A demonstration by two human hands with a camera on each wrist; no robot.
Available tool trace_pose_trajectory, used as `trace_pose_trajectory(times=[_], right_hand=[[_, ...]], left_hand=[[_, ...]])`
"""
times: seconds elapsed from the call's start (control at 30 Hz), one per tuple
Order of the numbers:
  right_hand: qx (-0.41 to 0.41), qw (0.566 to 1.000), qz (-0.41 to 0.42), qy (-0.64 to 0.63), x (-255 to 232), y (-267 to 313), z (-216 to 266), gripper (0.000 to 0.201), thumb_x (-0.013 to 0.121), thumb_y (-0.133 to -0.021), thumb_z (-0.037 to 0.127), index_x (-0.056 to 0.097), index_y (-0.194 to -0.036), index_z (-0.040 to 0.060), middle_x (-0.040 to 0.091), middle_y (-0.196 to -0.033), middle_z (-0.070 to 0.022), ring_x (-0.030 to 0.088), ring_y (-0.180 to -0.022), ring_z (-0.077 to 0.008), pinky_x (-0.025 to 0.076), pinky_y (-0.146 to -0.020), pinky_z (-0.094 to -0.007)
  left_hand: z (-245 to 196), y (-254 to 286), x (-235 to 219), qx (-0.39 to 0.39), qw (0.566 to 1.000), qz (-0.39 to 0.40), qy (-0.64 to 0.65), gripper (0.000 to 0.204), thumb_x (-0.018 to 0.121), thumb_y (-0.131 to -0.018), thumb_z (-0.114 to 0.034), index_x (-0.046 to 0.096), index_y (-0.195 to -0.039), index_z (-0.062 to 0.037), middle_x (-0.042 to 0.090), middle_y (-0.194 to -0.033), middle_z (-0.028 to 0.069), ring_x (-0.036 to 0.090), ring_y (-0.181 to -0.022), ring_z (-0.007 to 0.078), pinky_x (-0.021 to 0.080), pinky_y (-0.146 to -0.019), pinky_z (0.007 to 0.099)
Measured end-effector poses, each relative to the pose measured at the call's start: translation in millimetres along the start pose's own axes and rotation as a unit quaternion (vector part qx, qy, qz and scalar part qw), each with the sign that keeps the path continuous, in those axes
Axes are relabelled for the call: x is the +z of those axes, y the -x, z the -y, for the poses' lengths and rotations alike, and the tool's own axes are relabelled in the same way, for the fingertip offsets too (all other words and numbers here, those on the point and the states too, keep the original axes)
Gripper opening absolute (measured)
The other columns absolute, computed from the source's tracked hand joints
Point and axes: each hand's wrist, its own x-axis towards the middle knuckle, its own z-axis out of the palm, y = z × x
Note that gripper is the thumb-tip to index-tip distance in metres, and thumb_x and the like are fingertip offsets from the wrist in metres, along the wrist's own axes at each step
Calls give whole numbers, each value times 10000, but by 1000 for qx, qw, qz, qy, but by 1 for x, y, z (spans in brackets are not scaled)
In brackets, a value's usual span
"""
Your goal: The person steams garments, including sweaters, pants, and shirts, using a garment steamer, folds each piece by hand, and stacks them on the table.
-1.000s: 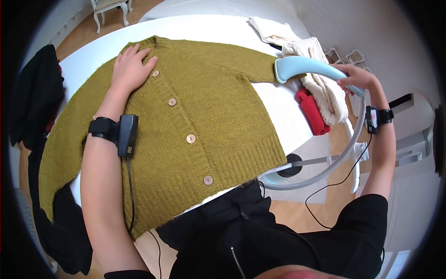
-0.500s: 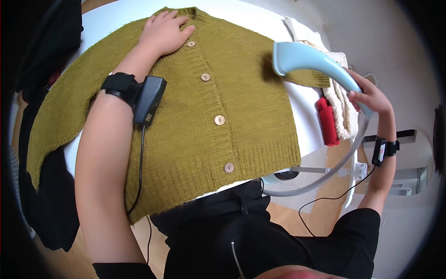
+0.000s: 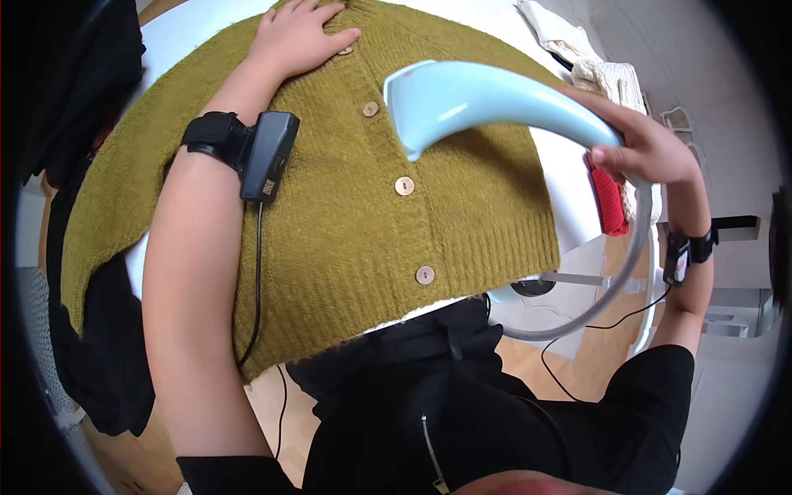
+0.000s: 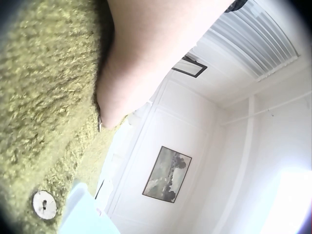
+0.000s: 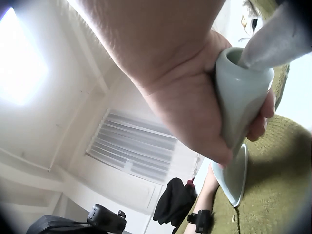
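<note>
An olive-green knitted cardigan [image 3: 330,239] with round buttons lies spread over a white table. Near its collar my left hand [image 3: 297,37] rests flat on the knit, fingers straight and thumb out beside a button. My right hand [image 3: 648,148] grips the handle end of a light-blue garment steamer head [image 3: 487,99], its fingers curled round it in the right wrist view. The steamer's wide face is over the cardigan's front, close to the button band. From the handle runs a grey hose [image 3: 615,289], curving down beside the table.
Cream knitwear [image 3: 610,82] and a red folded knit [image 3: 608,198] lie at the table's right side. Black clothing [image 3: 91,91] hangs at the left. A steamer pole [image 3: 569,279] stands by the front right edge. Thin black cables run from both wrist cameras.
The steamer head, in my right hand, has moved left from the cardigan's sleeve to beside the button band. My left hand stays near the collar, while the head view has shifted.
</note>
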Motion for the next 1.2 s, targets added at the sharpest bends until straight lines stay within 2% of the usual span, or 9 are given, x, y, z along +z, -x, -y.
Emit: trace_pose_trajectory(times=[0.07,0.17,0.5,0.73,0.77,0.87,0.97,1.0,1.2], right_hand=[[-105,992,-23,68,6,13,-14,702,686,-921,371,410,-1494,72,629,-1229,-152,634,-1018,-220,517,-919,-363],[-31,999,7,20,9,44,-11,713,702,-908,348,410,-1492,63,620,-1271,-166,620,-1089,-258,480,-987,-405],[100,995,1,6,1,123,-40,728,735,-864,280,427,-1476,33,646,-1169,-139,638,-949,-216,519,-862,-350],[228,967,-2,-113,-2,99,-1,788,743,-863,352,400,-1479,0,639,-1157,-169,644,-895,-214,509,-838,-345],[226,967,-2,-115,1,95,-5,788,743,-863,352,400,-1479,0,639,-1157,-169,644,-895,-214,509,-838,-345],[-110,993,-11,41,17,71,-24,784,736,-867,327,391,-1480,-19,650,-1146,-185,653,-788,-253,514,-817,-339],[12,994,105,-9,13,59,8,770,741,-858,299,404,-1472,-22,663,-1128,-195,671,-870,-276,504,-870,-330],[-41,995,81,-41,19,59,2,754,763,-836,268,437,-1457,-8,680,-1082,-199,691,-901,-290,509,-865,-327],[-13,994,99,-40,19,85,-8,741,788,-783,170,476,-1426,-25,690,-1090,-215,706,-913,-296,524,-851,-340]], left_hand=[[-1,-1,-2,-4,1000,8,-6,692,563,-860,-587,571,-1363,-112,414,-1502,222,299,-1434,381,194,-1188,479],[-2,-1,-2,-10,1000,8,-4,689,570,-856,-579,571,-1363,-112,413,-1504,222,302,-1433,382,201,-1186,479],[0,-5,-4,-40,999,16,-11,675,586,-840,-554,574,-1369,-136,387,-1525,217,293,-1443,375,202,-1187,481],[0,-6,-5,-52,998,12,-32,675,568,-851,-557,569,-1374,-130,378,-1532,213,291,-1443,376,204,-1184,487],[-1,-6,-7,-54,998,16,-33,680,563,-854,-561,563,-1379,-129,377,-1534,209,291,-1444,373,206,-1182,487],[0,-6,-7,-58,997,20,-39,689,555,-859,-566,551,-1391,-128,377,-1536,204,291,-1445,366,209,-1182,485],[1,-8,-3,-51,998,18,-44,693,548,-866,-568,539,-1401,-127,380,-1535,200,294,-1445,359,214,-1184,478],[1,-8,-2,-49,998,10,-46,694,545,-869,-569,535,-1404,-127,383,-1534,199,298,-1444,357,217,-1184,473],[1,-8,-3,-42,998,14,-39,693,544,-876,-567,531,-1408,-123,385,-1534,193,307,-1440,360,229,-1184,461]])
